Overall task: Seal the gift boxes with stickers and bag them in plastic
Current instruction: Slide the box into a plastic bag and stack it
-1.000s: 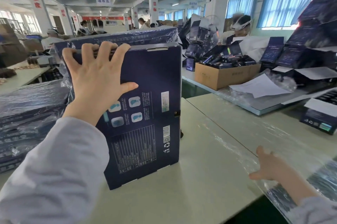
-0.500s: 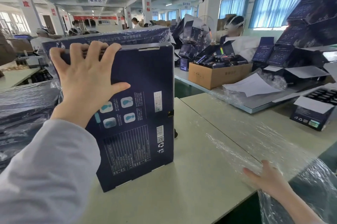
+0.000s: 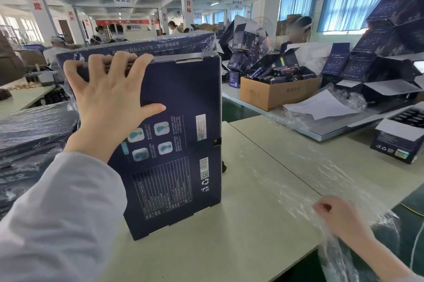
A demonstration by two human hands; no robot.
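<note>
- Navy gift box (image 3: 179, 139) stands upright on the table (image 3: 252, 224) with its printed back toward the camera. A small dark sticker (image 3: 216, 143) sits on its right edge, so sealing looks done.
- Left hand (image 3: 110, 98) steadies it, with the fingers (image 3: 121, 61) spread and hooked over the top edge and the thumb flat on the face.
- Right hand (image 3: 341, 219) lies well apart at the table's near edge, its fingers curled into the clear plastic bag (image 3: 332, 167), seemingly pinching it.
- Bagging is the step in hand. Next, I judge, the bag's mouth must be opened and brought to the box.
</note>
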